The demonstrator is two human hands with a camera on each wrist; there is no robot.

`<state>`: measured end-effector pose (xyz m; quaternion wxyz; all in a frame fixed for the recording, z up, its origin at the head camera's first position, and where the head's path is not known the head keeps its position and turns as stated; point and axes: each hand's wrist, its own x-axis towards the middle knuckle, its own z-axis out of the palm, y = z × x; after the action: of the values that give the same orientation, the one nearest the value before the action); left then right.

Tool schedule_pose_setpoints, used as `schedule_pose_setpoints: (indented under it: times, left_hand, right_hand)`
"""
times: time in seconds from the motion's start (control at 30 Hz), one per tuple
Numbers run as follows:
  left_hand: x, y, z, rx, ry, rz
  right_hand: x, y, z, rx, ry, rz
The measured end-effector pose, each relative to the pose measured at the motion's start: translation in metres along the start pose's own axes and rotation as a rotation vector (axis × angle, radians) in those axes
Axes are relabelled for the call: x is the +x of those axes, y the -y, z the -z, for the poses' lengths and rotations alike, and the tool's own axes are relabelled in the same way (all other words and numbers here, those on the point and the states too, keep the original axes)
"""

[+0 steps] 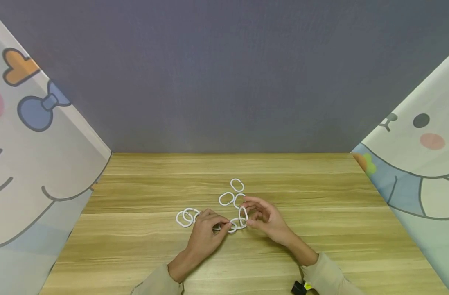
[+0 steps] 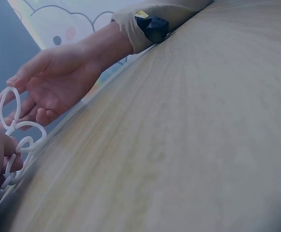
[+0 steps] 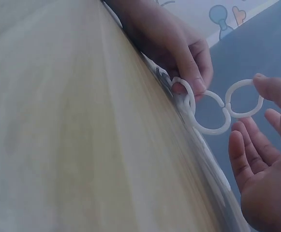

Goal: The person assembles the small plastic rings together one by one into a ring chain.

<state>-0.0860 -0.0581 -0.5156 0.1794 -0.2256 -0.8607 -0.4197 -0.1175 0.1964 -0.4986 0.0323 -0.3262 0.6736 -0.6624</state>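
Observation:
Both hands work on a chain of white oval plastic links. My left hand (image 1: 206,233) pinches a link (image 1: 232,226) of it between thumb and forefinger, low over the wooden table. At the chain's right end an upright link (image 3: 244,98) meets the neighbouring link (image 3: 212,113) at its edge. My right hand (image 1: 267,219) holds that upright link with its thumb and fingertips, the other fingers loosely bent. Beyond the left hand, more links (image 1: 183,218) of white plastic lie overlapping on the table; part of the chain is hidden under that hand.
Three white links lie behind the hands: a far one (image 1: 237,184), a left one (image 1: 226,198) and one near the right fingertips (image 1: 238,201). The wooden table (image 1: 154,176) meets a grey wall (image 1: 224,82) at the back. Cartoon-printed panels (image 1: 55,164) flank it.

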Motion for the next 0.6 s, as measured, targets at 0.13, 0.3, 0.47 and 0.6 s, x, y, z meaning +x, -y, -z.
schedule_pose_setpoints:
  times: [0.13,0.3,0.47,0.6]
  left_hand:
    - [-0.0004,0.0003,0.0005,-0.001,0.003,-0.006]
    - [-0.0005,0.0008,0.0009,-0.001,0.002,-0.014]
    - [-0.0003,0.0015,0.0016,-0.003,0.001,-0.023]
    - [-0.0007,0.0020,0.0012,-0.003,0.008,-0.023]
  right_hand:
    - [-0.0006,-0.0013,-0.0013,-0.007,0.000,-0.026]
    - [-0.0007,-0.0012,-0.0013,0.022,0.014,-0.058]
    - [-0.0001,-0.0001,-0.0017,0.054,0.040,-0.070]
    - [-0.0006,-0.0006,-0.0021,0.049,0.048,-0.057]
